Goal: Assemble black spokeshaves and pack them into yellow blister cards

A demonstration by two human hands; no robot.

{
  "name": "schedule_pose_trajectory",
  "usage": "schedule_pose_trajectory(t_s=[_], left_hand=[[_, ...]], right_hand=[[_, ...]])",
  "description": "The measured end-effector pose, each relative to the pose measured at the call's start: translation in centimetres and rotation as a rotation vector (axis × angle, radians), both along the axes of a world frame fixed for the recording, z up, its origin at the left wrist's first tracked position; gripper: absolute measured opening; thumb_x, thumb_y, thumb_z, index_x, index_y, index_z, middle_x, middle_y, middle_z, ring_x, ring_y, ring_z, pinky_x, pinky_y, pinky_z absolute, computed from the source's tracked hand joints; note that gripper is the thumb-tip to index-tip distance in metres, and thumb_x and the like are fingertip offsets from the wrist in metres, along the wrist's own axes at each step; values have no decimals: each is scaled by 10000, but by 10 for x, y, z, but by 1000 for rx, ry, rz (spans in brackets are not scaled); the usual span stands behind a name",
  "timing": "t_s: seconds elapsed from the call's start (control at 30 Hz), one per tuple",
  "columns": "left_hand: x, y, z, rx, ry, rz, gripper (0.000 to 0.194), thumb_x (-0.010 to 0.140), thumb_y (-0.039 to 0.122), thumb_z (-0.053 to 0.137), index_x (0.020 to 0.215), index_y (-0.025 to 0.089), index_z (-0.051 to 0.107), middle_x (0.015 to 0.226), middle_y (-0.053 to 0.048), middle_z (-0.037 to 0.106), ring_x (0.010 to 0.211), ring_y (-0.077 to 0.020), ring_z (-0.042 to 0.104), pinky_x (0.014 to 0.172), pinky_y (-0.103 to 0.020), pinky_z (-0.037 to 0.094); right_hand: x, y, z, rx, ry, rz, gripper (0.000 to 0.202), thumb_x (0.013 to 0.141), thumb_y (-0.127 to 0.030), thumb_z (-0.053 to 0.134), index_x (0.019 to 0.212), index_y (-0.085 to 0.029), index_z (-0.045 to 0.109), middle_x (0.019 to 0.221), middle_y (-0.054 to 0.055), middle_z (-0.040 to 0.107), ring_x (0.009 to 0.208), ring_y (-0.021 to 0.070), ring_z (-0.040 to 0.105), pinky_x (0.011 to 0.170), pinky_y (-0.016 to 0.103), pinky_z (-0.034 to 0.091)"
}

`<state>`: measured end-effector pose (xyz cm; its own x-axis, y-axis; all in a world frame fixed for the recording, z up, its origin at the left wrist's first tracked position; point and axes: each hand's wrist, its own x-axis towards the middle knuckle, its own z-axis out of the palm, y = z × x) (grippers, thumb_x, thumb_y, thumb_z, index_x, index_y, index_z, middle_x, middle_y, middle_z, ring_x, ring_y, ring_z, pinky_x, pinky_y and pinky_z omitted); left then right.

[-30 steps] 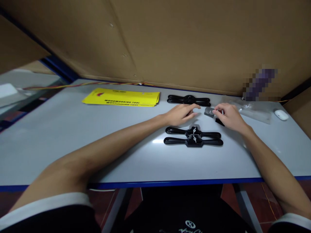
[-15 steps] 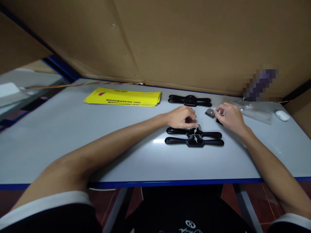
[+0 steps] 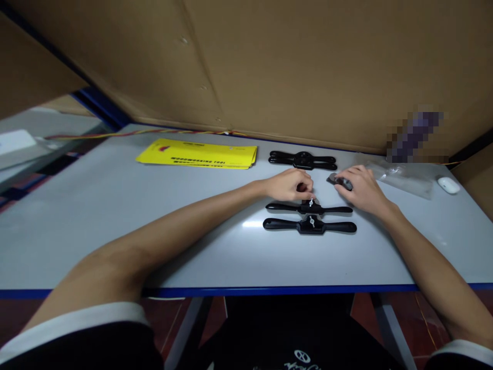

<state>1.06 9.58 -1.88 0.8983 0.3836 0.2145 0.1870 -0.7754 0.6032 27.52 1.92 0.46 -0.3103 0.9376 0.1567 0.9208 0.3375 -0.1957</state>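
Note:
Two black two-handled tools lie one in front of the other on the grey table, the upper tool [image 3: 330,209] and the lower tool [image 3: 285,224], each with a silver wing screw in its middle. My left hand [image 3: 292,186] has its fingertips pressed on the middle of the upper tool, which is tilted. To the right, my right hand [image 3: 360,187] has its fingers closed round a dark piece [image 3: 344,182] just above the table. A small grey metal plate [image 3: 331,178] lies at its left end. Further back sit more black tools [image 3: 303,160], close together.
Yellow printed cards [image 3: 200,154] are stacked at the back left. A clear plastic bag [image 3: 408,180] and a white mouse [image 3: 448,185] lie at the right. A cardboard wall [image 3: 308,72] rises behind the table, with a twisted cable along its foot.
My right fingers have moved from the edge of the grey metal plate to close over the dark piece. The upper tool has tipped under my left fingertips.

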Motion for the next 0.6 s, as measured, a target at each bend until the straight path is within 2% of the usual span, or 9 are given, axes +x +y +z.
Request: schedule_pose_trajectory(t_s=[0.4, 0.53, 0.6], left_hand=[[1, -1, 0, 16, -21, 10, 396, 941, 469, 635, 658, 197, 586, 631, 0, 567, 649, -150, 495, 680, -298, 386], [1, 0, 0, 26, -32, -4, 375, 950, 452, 626, 683, 190, 615, 639, 2, 575, 640, -146, 501, 673, -292, 383], [0, 1, 0, 26, -26, -28, 373, 967, 453, 605, 711, 184, 640, 662, -7, 593, 659, -152, 525, 681, -292, 394]], right_hand=[[-3, 0, 2, 47, 67, -12, 291, 967, -335, 587, 1163, -247, 783, 1283, 141, 757, 1217, 387, 592, 1019, 555, 424], [-26, -23, 28, 216, 170, 70, 281, 1020, -299, 514, 1066, -255, 788, 1197, 128, 774, 1110, 327, 663, 969, 507, 470], [-50, -51, 48, 277, 232, 299, 284, 1035, -247, 495, 1056, -263, 778, 1083, 84, 792, 992, 261, 696, 908, 449, 501]])
